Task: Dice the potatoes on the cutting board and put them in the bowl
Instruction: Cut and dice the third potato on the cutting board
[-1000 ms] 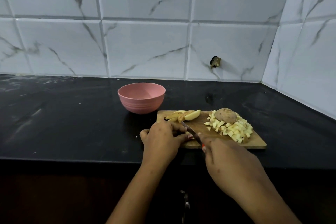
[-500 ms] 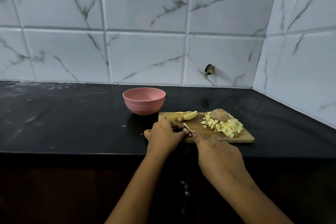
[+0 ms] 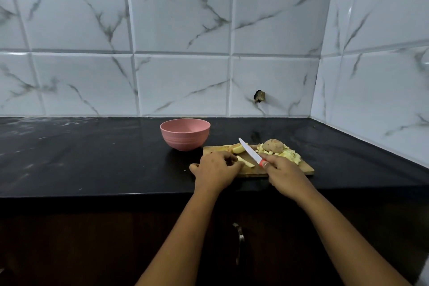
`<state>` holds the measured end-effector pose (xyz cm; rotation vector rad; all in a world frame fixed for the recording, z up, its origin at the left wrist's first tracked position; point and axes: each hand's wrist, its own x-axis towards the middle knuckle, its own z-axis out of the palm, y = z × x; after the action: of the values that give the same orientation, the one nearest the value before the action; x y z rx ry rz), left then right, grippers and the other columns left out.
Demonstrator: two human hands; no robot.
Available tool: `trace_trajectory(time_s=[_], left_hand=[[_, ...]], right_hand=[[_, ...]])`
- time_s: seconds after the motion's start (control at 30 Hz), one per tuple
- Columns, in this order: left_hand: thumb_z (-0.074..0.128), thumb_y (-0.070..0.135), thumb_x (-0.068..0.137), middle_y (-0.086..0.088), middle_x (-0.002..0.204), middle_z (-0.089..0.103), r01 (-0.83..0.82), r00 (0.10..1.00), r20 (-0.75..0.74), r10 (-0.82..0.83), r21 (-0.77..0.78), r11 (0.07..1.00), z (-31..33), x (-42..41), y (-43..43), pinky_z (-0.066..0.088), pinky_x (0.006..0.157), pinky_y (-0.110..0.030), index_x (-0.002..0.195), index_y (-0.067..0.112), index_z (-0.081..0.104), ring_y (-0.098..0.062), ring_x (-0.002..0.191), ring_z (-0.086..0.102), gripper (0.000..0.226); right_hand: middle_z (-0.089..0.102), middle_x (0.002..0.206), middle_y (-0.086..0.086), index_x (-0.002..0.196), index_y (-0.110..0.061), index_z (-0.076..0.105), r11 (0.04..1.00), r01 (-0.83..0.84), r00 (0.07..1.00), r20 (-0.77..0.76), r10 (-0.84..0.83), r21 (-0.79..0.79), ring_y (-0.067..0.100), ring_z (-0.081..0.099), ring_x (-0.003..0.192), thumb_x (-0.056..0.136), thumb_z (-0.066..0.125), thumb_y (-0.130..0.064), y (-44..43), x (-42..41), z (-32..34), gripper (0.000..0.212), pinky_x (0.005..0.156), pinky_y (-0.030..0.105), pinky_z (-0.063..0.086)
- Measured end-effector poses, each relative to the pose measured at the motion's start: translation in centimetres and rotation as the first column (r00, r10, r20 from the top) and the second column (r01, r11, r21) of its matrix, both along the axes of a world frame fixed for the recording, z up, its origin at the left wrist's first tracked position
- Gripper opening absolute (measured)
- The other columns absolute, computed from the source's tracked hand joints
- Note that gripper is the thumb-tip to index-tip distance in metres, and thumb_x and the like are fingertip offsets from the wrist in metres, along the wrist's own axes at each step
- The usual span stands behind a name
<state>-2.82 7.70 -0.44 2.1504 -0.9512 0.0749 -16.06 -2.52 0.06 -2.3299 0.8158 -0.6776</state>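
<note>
A wooden cutting board lies near the counter's front edge. On its right end sits a pile of diced potato with an unpeeled potato piece on top. Potato wedges lie at the board's far left. My left hand holds down potato strips on the board's near left. My right hand grips a knife with a white blade and red handle, blade raised and pointing away to the left. A pink bowl stands left of the board and looks empty.
The board sits on a black counter that runs far to the left. White marble-look tiles back it, and a tiled side wall closes the right. A cabinet handle shows below the counter edge.
The knife blade has lifted off the board and now points up and away over the strips. My right hand moved right. The camera pulled back and tilted up.
</note>
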Motion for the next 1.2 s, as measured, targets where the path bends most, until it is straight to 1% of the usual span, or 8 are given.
trace_trajectory(time_s=[0.07,0.17,0.27,0.53,0.7,0.9,1.07,1.2], left_hand=[[0.062,0.057,0.081,0.014,0.107,0.065,-0.002,1.000,0.031,0.001,0.021,1.000,-0.1,0.0,-0.1,0.027,0.086,-0.039,0.106,0.038,0.069,-0.009,0.110,0.050,0.032],[0.058,0.039,0.089,0.010,0.108,0.066,-0.033,0.997,0.068,0.034,-0.012,0.999,-0.2,0.0,0.0,0.027,0.087,-0.039,0.106,0.034,0.069,-0.013,0.110,0.052,0.021],[0.052,0.028,0.094,0.006,0.111,0.065,-0.061,0.991,0.118,0.063,-0.017,0.998,-0.5,0.1,0.2,0.026,0.084,-0.035,0.107,0.031,0.069,-0.016,0.111,0.052,0.022],[0.050,0.024,0.096,0.008,0.127,0.057,0.041,0.991,0.126,-0.041,0.003,0.999,-0.5,0.5,0.4,0.028,0.087,-0.036,0.115,0.037,0.067,-0.018,0.121,0.043,0.028],[0.045,0.031,0.099,0.017,0.140,0.044,0.104,0.973,0.196,-0.120,0.089,0.991,-0.4,0.4,0.5,0.022,0.083,-0.037,0.124,0.047,0.056,-0.017,0.129,0.032,0.033],[0.042,0.033,0.100,0.022,0.143,0.037,0.108,0.967,0.211,-0.139,0.151,0.983,-0.8,1.0,-0.1,0.022,0.081,-0.037,0.124,0.051,0.054,-0.017,0.128,0.029,0.033],[0.035,0.035,0.101,0.018,0.148,0.032,0.102,0.977,0.159,-0.143,0.243,0.965,-0.3,0.8,-0.3,0.024,0.088,-0.044,0.129,0.055,0.047,-0.020,0.132,0.025,0.036],[0.040,0.038,0.099,0.014,0.147,0.030,0.048,0.962,0.243,-0.122,0.290,0.956,0.5,0.4,-1.4,0.023,0.092,-0.043,0.123,0.054,0.053,-0.021,0.130,0.025,0.032]], right_hand=[[0.051,0.063,-0.011,0.139,-0.026,0.050,0.999,0.002,0.999,0.044,-0.004,0.037,0.010,0.047,0.056,0.102,0.043,-0.029,0.0,0.0,0.0,0.038,0.053,0.026,0.034],[0.053,0.065,-0.009,0.133,-0.023,0.055,1.000,-0.002,0.999,0.045,0.000,0.030,0.010,0.047,0.057,0.100,0.047,-0.033,0.4,-0.3,0.1,0.036,0.054,0.026,0.034],[0.052,0.065,-0.007,0.124,-0.018,0.061,0.999,-0.009,0.999,0.043,0.007,0.046,0.010,0.046,0.058,0.099,0.048,-0.033,0.6,-0.5,0.2,0.031,0.055,0.026,0.033],[0.050,0.063,-0.004,0.117,-0.017,0.060,0.996,0.002,0.998,0.059,-0.008,0.090,0.006,0.044,0.052,0.101,0.045,-0.030,1.3,-1.0,0.2,0.026,0.051,0.021,0.034],[0.051,0.062,-0.005,0.126,-0.019,0.059,0.999,0.004,0.998,0.065,-0.008,0.049,0.005,0.045,0.054,0.102,0.043,-0.033,1.3,-1.0,0.2,0.031,0.055,0.022,0.036],[0.049,0.062,-0.003,0.145,-0.024,0.038,0.985,-0.105,0.994,0.046,0.100,0.139,0.002,0.040,0.041,0.103,0.041,-0.028,0.6,-1.6,0.2,0.042,0.038,0.018,0.035],[0.054,0.069,0.002,0.148,-0.025,0.031,0.974,-0.108,0.985,0.154,0.078,0.201,0.004,0.044,0.043,0.103,0.040,-0.017,1.0,-1.7,-0.3,0.047,0.043,0.023,0.046],[0.059,0.074,0.004,0.148,-0.025,0.033,0.964,-0.079,0.966,0.258,0.012,0.252,0.005,0.047,0.044,0.101,0.041,-0.011,1.1,-1.9,-1.1,0.050,0.048,0.025,0.051]])
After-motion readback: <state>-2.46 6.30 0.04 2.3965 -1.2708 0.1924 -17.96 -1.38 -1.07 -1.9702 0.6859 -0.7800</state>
